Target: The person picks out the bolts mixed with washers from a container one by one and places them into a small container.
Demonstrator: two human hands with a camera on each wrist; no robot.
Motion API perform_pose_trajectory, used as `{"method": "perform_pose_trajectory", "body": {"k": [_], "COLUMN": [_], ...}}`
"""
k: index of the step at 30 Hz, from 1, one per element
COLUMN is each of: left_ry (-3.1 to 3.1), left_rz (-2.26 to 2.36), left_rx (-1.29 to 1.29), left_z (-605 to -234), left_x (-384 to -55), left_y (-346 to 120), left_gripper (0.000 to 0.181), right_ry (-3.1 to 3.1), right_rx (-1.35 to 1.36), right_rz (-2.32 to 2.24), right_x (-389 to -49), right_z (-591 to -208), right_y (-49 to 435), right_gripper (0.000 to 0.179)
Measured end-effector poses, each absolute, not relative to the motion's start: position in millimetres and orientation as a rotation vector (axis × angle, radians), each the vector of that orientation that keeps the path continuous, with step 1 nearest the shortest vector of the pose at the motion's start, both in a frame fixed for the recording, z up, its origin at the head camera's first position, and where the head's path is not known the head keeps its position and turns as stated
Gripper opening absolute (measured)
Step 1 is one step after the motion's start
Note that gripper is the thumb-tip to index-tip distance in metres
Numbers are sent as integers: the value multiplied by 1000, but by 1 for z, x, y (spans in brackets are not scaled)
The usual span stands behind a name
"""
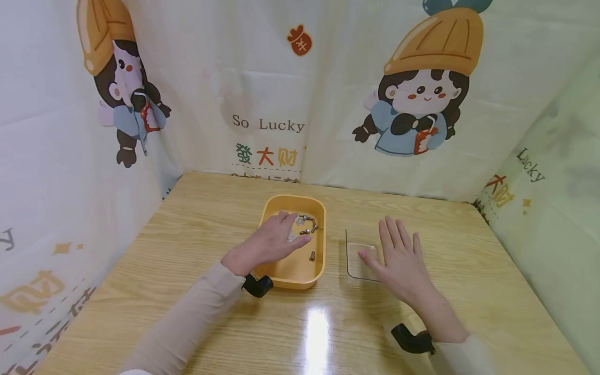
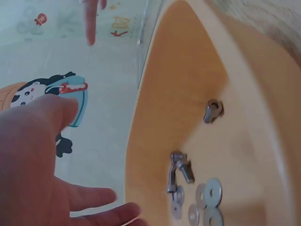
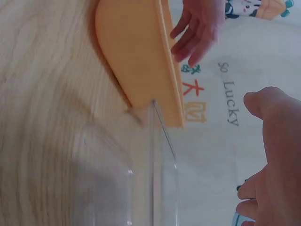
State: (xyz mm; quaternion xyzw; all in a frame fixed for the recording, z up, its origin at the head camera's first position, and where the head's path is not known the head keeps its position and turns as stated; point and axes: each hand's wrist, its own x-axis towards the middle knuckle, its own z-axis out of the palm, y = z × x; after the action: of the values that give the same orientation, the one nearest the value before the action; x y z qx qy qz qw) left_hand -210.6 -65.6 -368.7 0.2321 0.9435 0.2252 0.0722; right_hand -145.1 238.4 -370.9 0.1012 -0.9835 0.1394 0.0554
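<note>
My left hand point(image 1: 268, 244) hovers over an orange plastic bin point(image 1: 295, 284), its fingers spread and nothing held. Inside the bin lie several metal bolts point(image 2: 213, 111) and several flat washers point(image 2: 214, 190); the left wrist view shows them on the bin floor, mostly toward one end. From the head view, that hand hides part of the bin's left side. My right hand point(image 1: 404, 264) is held above a clear plastic box point(image 3: 153, 188), fingers straight and thumb out to the side. It covers the box's right part in the head view. The box's contents are hard to make out.
Both containers stand on a wood-grain table point(image 1: 197, 229), the clear box just right of the bin. A printed curtain point(image 1: 201, 104) hangs behind the table and along its sides. A bright reflection lies on the tabletop in front.
</note>
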Motion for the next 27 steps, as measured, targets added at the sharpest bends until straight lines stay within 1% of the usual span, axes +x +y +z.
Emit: {"method": "perform_pose_trajectory", "body": {"k": [3, 10, 12, 19, 22, 27], "left_ry": [2769, 2604, 2543, 2307, 2292, 2258], "left_rz": [751, 955, 1009, 1222, 1216, 1211], "left_rx": [639, 572, 520, 358, 335, 291], "left_z": [-372, -378, -379, -386, -388, -392], "left_x": [-212, -217, -218, -221, -223, -227], "left_y": [-61, -48, -45, -38, -35, -29], "left_gripper": [79, 41, 36, 32, 29, 25], "right_ry": [-2988, -2963, -2958, -2950, -2950, -2971], "right_rx": [332, 410, 431, 481, 510, 544], "right_rz": [410, 405, 400, 398, 392, 379], "right_x": [-145, -142, -141, -136, -134, -129], "right_z": [-375, -386, -389, -402, -407, -411], "right_y": [228, 203, 196, 177, 169, 153], "right_gripper": [94, 96, 97, 97, 96, 90]}}
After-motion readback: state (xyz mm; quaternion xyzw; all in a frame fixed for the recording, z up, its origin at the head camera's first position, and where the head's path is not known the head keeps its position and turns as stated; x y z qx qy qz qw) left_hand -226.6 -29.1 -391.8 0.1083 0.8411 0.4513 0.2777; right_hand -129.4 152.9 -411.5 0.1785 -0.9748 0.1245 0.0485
